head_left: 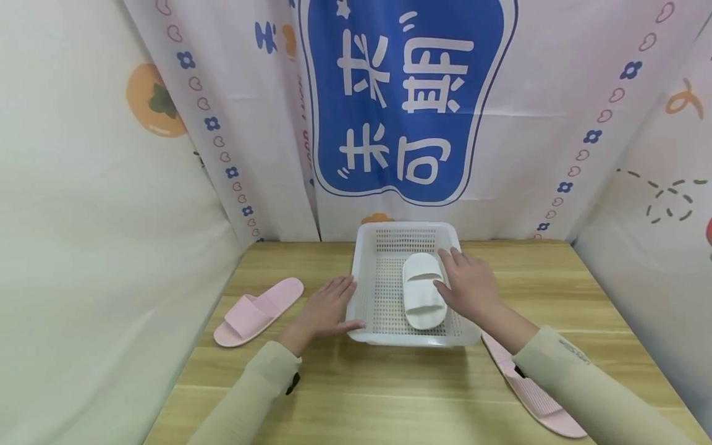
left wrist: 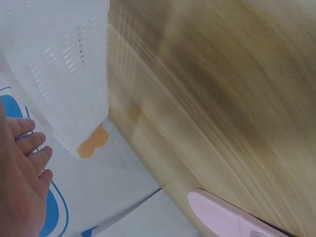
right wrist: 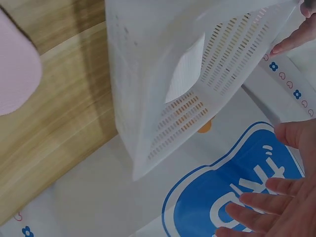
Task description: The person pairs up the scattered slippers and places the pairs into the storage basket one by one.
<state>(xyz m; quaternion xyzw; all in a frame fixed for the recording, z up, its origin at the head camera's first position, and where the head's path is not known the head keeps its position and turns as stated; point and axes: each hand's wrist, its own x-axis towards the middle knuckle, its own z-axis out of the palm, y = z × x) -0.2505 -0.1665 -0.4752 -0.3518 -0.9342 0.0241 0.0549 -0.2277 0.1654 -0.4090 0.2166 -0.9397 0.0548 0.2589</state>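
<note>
A white perforated plastic basket (head_left: 364, 309) sits on the table with white slipper footwear (head_left: 425, 293) inside it. Two strap openings show on the footwear; whether it is one slipper or two overlapping, I cannot tell. My left hand (head_left: 327, 309) is at the basket's left rim, fingers extended and thumb toward the near corner. Over the right side of the basket is my right hand (head_left: 473, 284), its fingers spread in the right wrist view and nothing gripped. Contact with the rim is unclear for both hands.
One pink slipper (head_left: 258, 312) lies on the wooden table (head_left: 356, 395) left of the basket. Another pink slipper (head_left: 534, 392) lies to the right, partly covered by the right forearm. A printed curtain (head_left: 500, 167) hangs behind the basket.
</note>
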